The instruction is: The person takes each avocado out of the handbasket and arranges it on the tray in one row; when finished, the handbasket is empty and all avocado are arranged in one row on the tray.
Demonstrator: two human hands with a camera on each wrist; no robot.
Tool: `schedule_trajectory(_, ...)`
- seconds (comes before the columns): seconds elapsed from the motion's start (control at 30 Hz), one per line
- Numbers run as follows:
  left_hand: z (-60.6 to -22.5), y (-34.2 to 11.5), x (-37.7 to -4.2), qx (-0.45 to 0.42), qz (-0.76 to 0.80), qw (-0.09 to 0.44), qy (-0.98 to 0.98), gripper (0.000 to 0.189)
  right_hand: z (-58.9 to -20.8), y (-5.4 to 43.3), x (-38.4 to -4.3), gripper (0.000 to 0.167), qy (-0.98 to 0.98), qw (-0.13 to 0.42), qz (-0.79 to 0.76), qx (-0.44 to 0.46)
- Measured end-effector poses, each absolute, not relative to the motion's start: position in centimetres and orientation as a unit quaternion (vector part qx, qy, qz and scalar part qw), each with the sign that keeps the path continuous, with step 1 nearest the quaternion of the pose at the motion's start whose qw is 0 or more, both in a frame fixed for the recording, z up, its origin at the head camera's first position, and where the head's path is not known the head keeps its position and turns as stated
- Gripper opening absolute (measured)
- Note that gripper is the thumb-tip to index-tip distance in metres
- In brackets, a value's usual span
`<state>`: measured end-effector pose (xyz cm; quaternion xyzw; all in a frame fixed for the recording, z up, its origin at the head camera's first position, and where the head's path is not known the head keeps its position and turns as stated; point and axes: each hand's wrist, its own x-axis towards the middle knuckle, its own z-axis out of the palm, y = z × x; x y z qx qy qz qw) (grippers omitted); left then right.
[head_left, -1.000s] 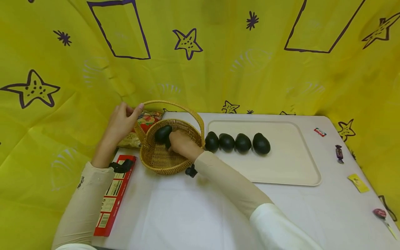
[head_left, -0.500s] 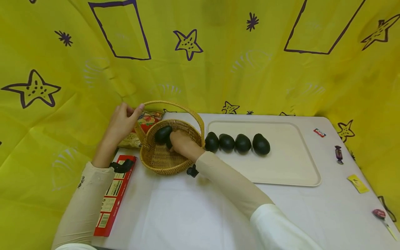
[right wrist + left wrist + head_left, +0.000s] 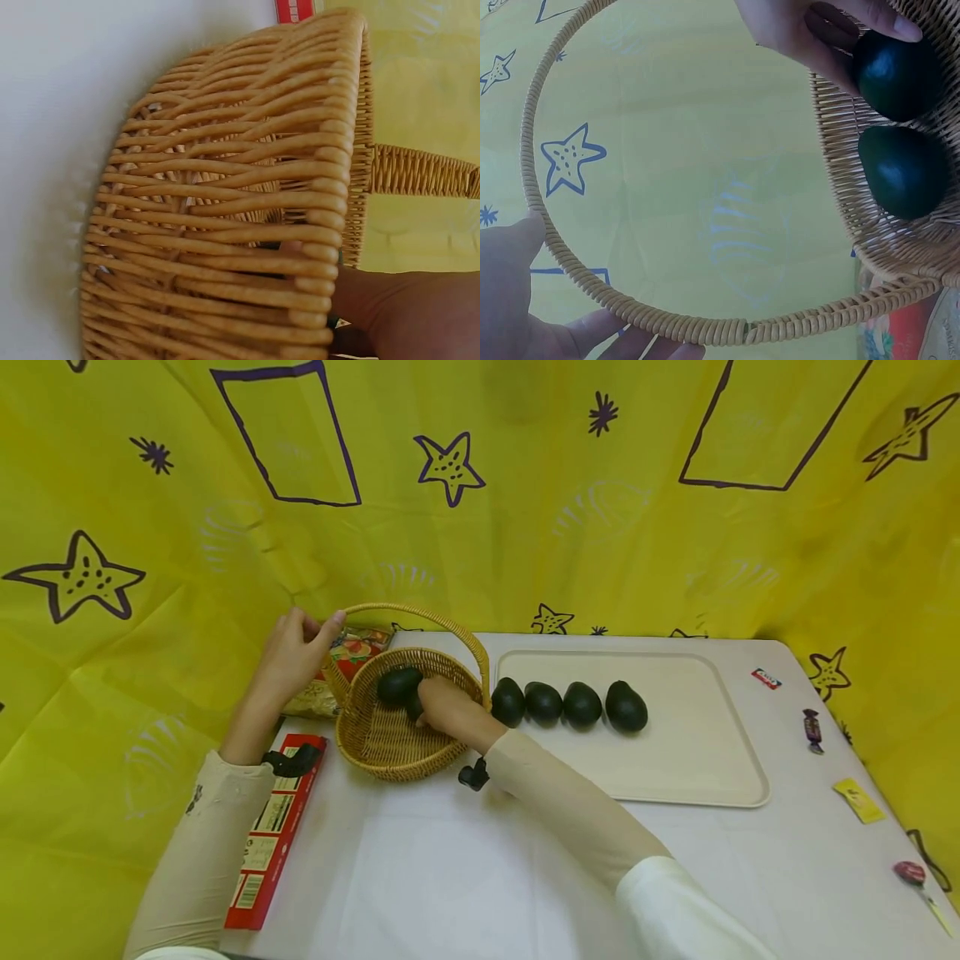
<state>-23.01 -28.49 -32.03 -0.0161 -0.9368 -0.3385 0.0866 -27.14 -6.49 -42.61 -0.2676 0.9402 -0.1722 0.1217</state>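
Note:
A wicker basket with an arched handle stands on the table. My left hand holds that handle at its left side; in the left wrist view, thumb and fingers lie along the wicker. Inside the basket my right hand grips a dark green avocado, mostly covered by the hand in the head view. A second avocado rests right beside it, against the back left of the basket. From the right wrist, the woven wall hides most of the fingers.
To the right lies a cream tray, with several avocados in a row at its left. A red box and snack packets sit left of the basket. Wrapped sweets and a lollipop line the right edge.
My right hand has shifted slightly to the right within the basket, with its avocado. The other avocado has moved a little rightward too. My left hand has stayed on the handle.

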Motion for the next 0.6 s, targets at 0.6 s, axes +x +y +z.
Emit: schedule_trajectory(0.6, -32.0, -28.6, -22.9, -0.02, -0.341, 0.084, -0.936, 0.07, -41.1, -3.0, -24.6, 0.07, 0.915, 0.129, -0.241, -0.297)
